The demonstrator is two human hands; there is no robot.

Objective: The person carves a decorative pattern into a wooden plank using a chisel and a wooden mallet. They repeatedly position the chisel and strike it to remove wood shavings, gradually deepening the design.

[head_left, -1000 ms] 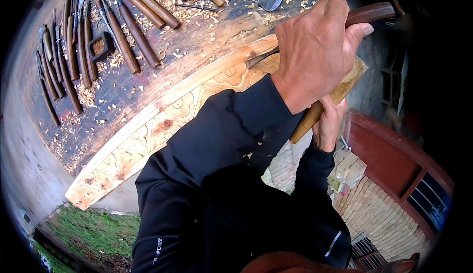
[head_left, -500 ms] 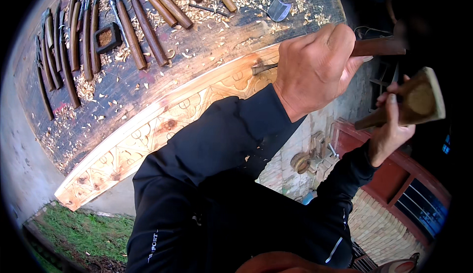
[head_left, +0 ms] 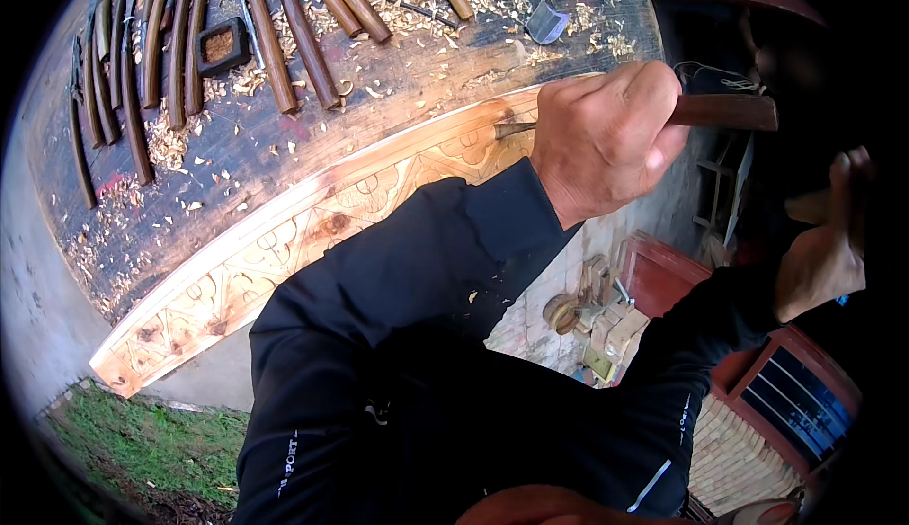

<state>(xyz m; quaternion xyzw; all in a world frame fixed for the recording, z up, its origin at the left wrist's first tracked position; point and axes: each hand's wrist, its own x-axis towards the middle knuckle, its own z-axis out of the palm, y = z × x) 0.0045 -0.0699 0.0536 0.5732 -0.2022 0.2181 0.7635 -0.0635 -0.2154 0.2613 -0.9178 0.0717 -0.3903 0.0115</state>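
Note:
My left hand (head_left: 606,137) is closed round a wood-carving chisel (head_left: 729,111). Its brown handle sticks out to the right of the fist, and its metal end meets the carved face of a long pale board (head_left: 260,258). Curved lines and scroll shapes are cut along that board. At the far right, my right hand (head_left: 822,265) is raised away from the chisel, gripping a wooden mallet (head_left: 808,207). Only a small part of the mallet shows at the dark rim of the picture; its head cannot be made out.
Several wooden-handled carving tools (head_left: 308,47) lie on the dark workbench (head_left: 407,89) beyond the board, among wood shavings. A square dark box (head_left: 224,46) sits between them. Thin dark plates (head_left: 547,23) lie at the bench's far right. Grass (head_left: 142,444) shows at lower left.
My right hand has swung up and to the right with the mallet, away from the chisel. My left hand keeps its grip, and the chisel handle has shifted slightly.

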